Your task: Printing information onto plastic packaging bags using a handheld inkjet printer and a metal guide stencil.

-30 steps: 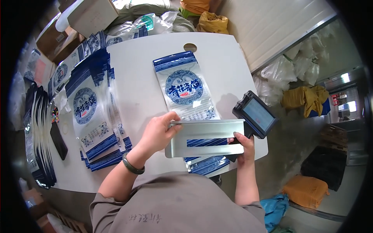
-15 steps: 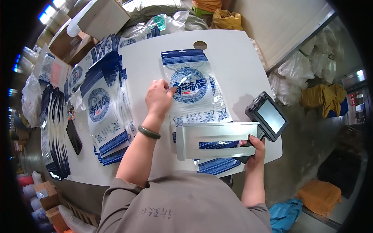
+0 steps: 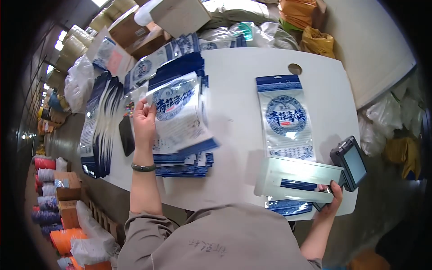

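My left hand (image 3: 145,118) pinches a blue-and-white plastic pouch (image 3: 180,119) over the left pile of similar pouches (image 3: 183,168), its lower end tilted across it. My right hand (image 3: 332,195) grips a black handheld device (image 3: 353,162) with a screen and an attached silver metal plate (image 3: 297,166) with a slot. The plate lies across the lower part of another pouch (image 3: 286,114) on the white table (image 3: 231,108). Left of my left hand are a black phone-like object (image 3: 127,137) and a standing row of pouches (image 3: 96,126).
Cartons (image 3: 173,15) and wrapped sacks (image 3: 243,13) crowd the back. A pale panel (image 3: 378,49) stands at the right, with plastic bags (image 3: 382,121) below it. Coloured rolls (image 3: 67,238) and boxes (image 3: 67,186) line the floor at lower left, beside the curved table edge.
My left hand has left the metal plate and the middle pouch, moved left to the pile and now lifts a pouch. My view has turned left. My right hand still grips the device.
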`<state>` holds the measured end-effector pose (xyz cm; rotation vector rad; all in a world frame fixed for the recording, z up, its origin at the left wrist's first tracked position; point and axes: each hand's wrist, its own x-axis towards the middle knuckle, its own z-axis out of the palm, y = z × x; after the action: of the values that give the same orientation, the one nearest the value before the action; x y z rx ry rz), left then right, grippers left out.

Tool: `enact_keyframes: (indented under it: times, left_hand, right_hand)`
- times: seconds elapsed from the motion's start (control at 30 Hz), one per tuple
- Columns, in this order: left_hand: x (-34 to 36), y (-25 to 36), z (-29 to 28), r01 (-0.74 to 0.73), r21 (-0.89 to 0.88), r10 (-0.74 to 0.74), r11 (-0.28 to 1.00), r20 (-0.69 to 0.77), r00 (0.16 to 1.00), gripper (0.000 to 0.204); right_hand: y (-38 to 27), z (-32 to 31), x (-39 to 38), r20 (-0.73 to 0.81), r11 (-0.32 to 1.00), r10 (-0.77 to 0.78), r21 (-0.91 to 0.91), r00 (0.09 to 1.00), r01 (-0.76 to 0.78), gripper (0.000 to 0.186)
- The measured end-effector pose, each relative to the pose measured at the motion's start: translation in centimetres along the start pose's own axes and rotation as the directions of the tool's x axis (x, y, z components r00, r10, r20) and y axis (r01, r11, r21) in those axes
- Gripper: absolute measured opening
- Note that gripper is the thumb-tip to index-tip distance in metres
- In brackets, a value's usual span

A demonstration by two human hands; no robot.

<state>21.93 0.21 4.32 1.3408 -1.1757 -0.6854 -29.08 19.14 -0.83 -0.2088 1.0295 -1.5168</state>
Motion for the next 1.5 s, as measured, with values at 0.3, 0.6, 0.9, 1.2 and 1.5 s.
enact_keyframes:
  times: [0.3,0.6,0.9,1.2,1.5]
  left_hand:
    - [0.9,-5.5,-3.2,0.064,0.762,0.049,0.644,-0.124,0.991,0.038]
    - [0.2,-4.0,-1.5,0.232,0.893,-0.111,0.387,-0.204,0.973,0.069]
    - [1.6,-4.6,-3.4,0.267,0.920,-0.160,0.288,-0.229,0.960,0.088]
    - [3.4,-4.3,-2.7,0.152,0.920,-0.080,0.361,-0.131,0.988,0.053]
    - [-4.9,3.0,10.5,-0.454,0.327,0.208,0.829,0.573,0.793,0.043]
  right_hand:
    - [-0.3,-0.2,0.0,0.105,0.998,0.032,0.047,0.994,-0.037,0.019]
    - [0.5,-0.8,0.6,-0.024,0.998,-0.046,0.048,0.999,0.047,0.022]
    - [-0.2,1.6,-0.4,0.043,0.999,-0.050,-0.019,0.998,0.051,0.020]
    - [-0.4,1.8,-0.5,-0.030,0.997,-0.075,-0.035,0.997,0.074,0.019]
    - [0.1,0.0,0.2,0.062,0.996,0.073,0.051,0.995,-0.076,0.027]
